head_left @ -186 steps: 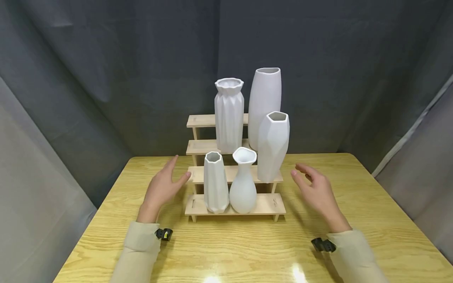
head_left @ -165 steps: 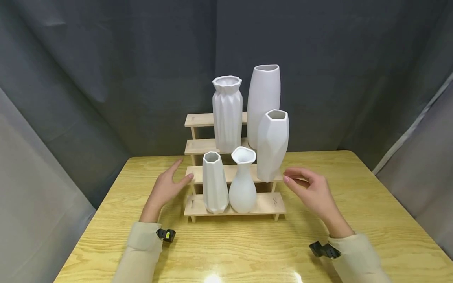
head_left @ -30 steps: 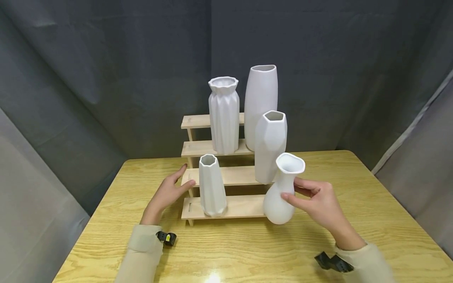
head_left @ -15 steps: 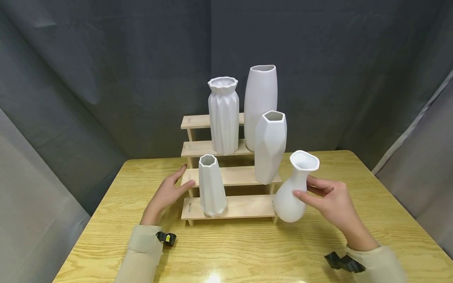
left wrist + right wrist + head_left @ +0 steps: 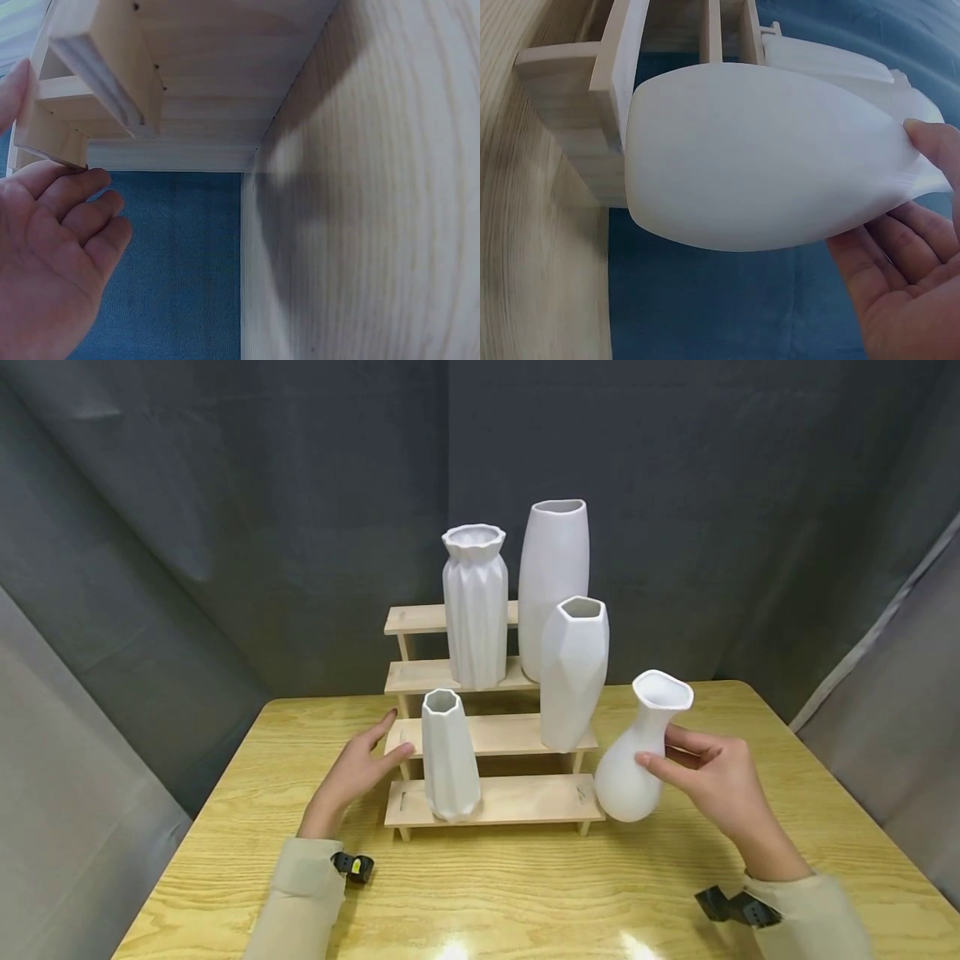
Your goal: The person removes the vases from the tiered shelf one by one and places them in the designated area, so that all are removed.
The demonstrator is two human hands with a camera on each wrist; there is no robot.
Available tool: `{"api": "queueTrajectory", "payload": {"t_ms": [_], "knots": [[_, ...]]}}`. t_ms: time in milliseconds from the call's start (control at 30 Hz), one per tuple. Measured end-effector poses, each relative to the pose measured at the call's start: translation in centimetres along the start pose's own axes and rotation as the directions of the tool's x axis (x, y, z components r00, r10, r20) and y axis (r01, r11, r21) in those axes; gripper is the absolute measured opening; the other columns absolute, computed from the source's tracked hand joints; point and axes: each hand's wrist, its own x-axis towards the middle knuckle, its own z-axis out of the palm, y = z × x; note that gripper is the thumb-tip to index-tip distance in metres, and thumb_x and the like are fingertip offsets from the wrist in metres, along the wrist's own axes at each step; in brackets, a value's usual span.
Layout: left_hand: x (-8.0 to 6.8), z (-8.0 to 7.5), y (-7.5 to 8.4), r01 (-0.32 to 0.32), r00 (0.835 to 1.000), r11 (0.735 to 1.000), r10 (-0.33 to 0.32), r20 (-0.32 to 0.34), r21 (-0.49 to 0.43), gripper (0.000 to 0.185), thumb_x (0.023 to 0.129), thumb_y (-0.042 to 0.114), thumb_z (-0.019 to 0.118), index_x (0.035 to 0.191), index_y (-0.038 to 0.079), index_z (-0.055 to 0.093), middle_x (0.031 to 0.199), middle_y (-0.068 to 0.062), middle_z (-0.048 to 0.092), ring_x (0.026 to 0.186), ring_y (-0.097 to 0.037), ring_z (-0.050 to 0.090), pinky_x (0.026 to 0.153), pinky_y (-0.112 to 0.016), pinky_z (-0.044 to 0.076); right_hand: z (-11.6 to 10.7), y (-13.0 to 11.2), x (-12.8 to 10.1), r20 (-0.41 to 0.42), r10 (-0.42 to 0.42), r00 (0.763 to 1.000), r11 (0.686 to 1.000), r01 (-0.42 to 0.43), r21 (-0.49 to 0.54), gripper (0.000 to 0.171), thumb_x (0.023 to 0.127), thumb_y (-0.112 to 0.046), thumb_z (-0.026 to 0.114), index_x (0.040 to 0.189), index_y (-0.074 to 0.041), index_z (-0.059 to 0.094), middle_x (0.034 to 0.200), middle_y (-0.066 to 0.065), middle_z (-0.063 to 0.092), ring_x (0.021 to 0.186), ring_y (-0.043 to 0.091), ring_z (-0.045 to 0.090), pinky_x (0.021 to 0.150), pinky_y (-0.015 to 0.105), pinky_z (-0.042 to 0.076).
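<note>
Head view: a stepped wooden rack [image 5: 491, 799] stands on the table [image 5: 525, 893] and carries four white vases.
Right hand: the right hand [image 5: 716, 777] pinches the narrow neck of the round-bellied vase [image 5: 633, 764], thumb in front and fingers behind; the neck is the slimmest part, so one hand can clasp it.
Round-bellied vase: off the rack, just right of its lowest step, tilted, its base close to the table; contact cannot be told.
Left hand: the left hand [image 5: 352, 772] lies open, fingertips against the rack's left end, apparently steadying it.
Small faceted vase: the small faceted vase [image 5: 448, 756] stands upright on the lowest step.
Taller vases: higher steps hold the angular vase [image 5: 573, 672], pleated vase [image 5: 474, 606] and tall smooth vase [image 5: 551, 577], the tallest at the back, so all show.
</note>
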Motion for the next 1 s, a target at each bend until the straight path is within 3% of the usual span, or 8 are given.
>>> {"api": "queueTrajectory", "payload": {"t_ms": [200,500,733,1000], "knots": [[-0.1,0.1,0.0,-0.001,1.000,1.000,0.001,0.002,-0.003,0.088,0.090,0.060,0.063,0.158,0.017,0.028,0.160,-0.005,0.026,0.144,-0.036,0.026,0.113,-0.055,0.026,-0.2,0.8,0.5,-0.011,0.043,0.999,0.999,-0.043,-0.009,0.047,0.083,-0.012,0.082,0.124,0.005,0.066,0.112,-0.001,0.069,0.091,0.003,0.069,0.075,0.018,0.055],[0.0,0.0,-0.1,0.008,1.000,1.000,-0.008,-0.009,-0.008,0.089,0.088,0.064,0.062,0.157,0.019,0.029,0.159,0.000,0.027,0.145,-0.031,0.026,0.115,-0.053,0.024,-0.2,1.3,1.5,-0.025,0.122,0.992,0.990,-0.123,-0.061,0.054,0.085,-0.023,0.081,0.129,0.001,0.064,0.122,0.020,0.064,0.093,-0.002,0.065,0.076,0.014,0.052],[-0.1,0.1,-0.2,0.011,1.000,1.000,-0.011,-0.004,-0.005,0.088,0.088,0.064,0.062,0.157,0.020,0.028,0.159,0.001,0.026,0.144,-0.031,0.026,0.115,-0.052,0.025,0.1,2.0,2.4,-0.049,0.126,0.991,0.987,-0.130,-0.090,0.054,0.085,-0.029,0.081,0.129,-0.001,0.065,0.124,0.020,0.063,0.097,-0.003,0.062,0.077,0.013,0.051],[-0.1,0.0,0.0,0.004,1.000,1.000,-0.004,-0.004,-0.006,0.088,0.089,0.063,0.062,0.157,0.019,0.028,0.160,-0.001,0.026,0.144,-0.032,0.027,0.114,-0.052,0.026,0.6,2.7,3.6,-0.066,0.116,0.991,0.985,-0.124,-0.124,0.056,0.085,-0.033,0.079,0.128,0.000,0.065,0.122,0.018,0.065,0.107,0.017,0.065,0.078,0.013,0.051]]}}
